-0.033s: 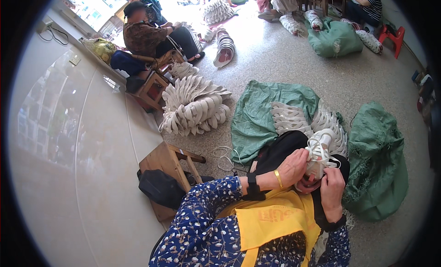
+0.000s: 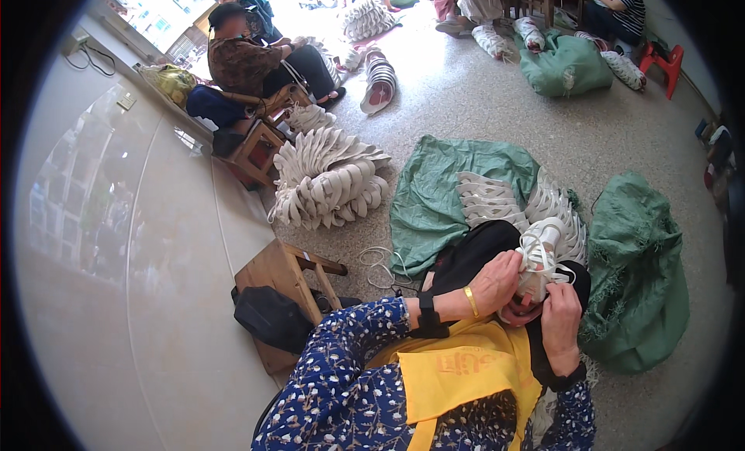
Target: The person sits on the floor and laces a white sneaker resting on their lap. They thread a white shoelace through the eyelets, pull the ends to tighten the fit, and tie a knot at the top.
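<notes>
A white and pink shoe upper (image 2: 537, 272) lies across my lap with its toe end pointing away from me. White shoelace (image 2: 535, 248) crosses its front and stands out in loose loops. At its left side my left hand (image 2: 497, 284) has its fingertips pinched together by the lacing. My right hand (image 2: 562, 319) is closed at the lower right, its thumb and finger at a loop of the lace. The fingertips partly cover the lace. A gold bracelet and a black band circle my left wrist.
Stacked white uppers (image 2: 489, 199) lie on a green sack (image 2: 431, 195) before my knees. Another green sack (image 2: 636, 288) stands at my right. A wooden stool (image 2: 268, 276) with a black bag is at my left. Curled piles of uppers (image 2: 330, 175) and seated people are farther off.
</notes>
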`<state>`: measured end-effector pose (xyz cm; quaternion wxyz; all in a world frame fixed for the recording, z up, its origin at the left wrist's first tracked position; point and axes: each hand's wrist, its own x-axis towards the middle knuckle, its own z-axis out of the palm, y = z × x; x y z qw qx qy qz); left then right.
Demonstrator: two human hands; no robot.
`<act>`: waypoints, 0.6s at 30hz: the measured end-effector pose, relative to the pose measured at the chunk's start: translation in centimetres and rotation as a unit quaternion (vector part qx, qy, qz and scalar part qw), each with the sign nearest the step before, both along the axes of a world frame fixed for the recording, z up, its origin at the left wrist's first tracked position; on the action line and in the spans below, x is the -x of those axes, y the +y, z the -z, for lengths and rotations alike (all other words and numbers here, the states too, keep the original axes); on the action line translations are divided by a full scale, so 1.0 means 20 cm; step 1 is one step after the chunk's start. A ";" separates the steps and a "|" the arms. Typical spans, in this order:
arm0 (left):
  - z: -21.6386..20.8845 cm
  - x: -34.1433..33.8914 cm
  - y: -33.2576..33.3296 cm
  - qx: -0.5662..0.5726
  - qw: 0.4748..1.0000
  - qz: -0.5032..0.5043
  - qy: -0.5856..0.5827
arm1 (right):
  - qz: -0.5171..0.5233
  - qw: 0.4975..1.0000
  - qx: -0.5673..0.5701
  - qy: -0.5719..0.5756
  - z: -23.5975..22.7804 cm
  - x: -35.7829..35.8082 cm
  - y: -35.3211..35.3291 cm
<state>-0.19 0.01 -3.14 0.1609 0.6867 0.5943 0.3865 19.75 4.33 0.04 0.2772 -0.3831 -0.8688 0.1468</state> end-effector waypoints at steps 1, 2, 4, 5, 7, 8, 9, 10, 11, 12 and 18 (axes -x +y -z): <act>0.00 0.00 0.00 -0.003 1.000 -0.002 0.004 | -0.018 0.999 -0.028 -0.025 -0.02 0.01 0.00; 0.01 0.00 0.00 -0.006 1.000 -0.003 0.008 | -0.026 0.998 -0.022 -0.056 -0.02 0.00 0.01; 0.01 0.00 0.00 -0.008 1.000 -0.005 0.012 | -0.041 0.992 -0.010 -0.118 -0.01 -0.02 0.04; 0.01 -0.01 0.01 -0.006 1.000 -0.005 0.011 | -0.040 0.991 -0.013 -0.125 -0.01 -0.02 0.05; 0.00 -0.01 0.01 -0.012 1.000 -0.013 0.006 | -0.042 0.989 -0.017 -0.138 -0.01 -0.01 0.07; 0.01 -0.01 0.01 -0.020 1.000 -0.018 0.000 | -0.043 0.990 -0.032 -0.132 -0.02 0.00 0.07; 0.02 -0.02 0.01 -0.026 0.999 -0.020 -0.009 | -0.040 0.990 -0.045 -0.127 -0.04 -0.01 0.06; 0.03 -0.02 0.01 -0.017 0.999 -0.031 0.003 | -0.036 0.990 -0.057 -0.123 -0.05 -0.01 0.05; 0.04 0.00 0.03 -0.007 0.999 -0.041 0.015 | -0.040 0.991 -0.083 -0.098 -0.04 0.01 0.07; 0.07 -0.02 0.04 0.010 0.999 -0.040 0.016 | -0.037 0.991 -0.101 -0.085 -0.01 0.01 0.07; 0.06 0.01 0.01 -0.002 0.997 -0.042 -0.061 | -0.064 0.993 -0.086 -0.041 0.03 0.04 0.06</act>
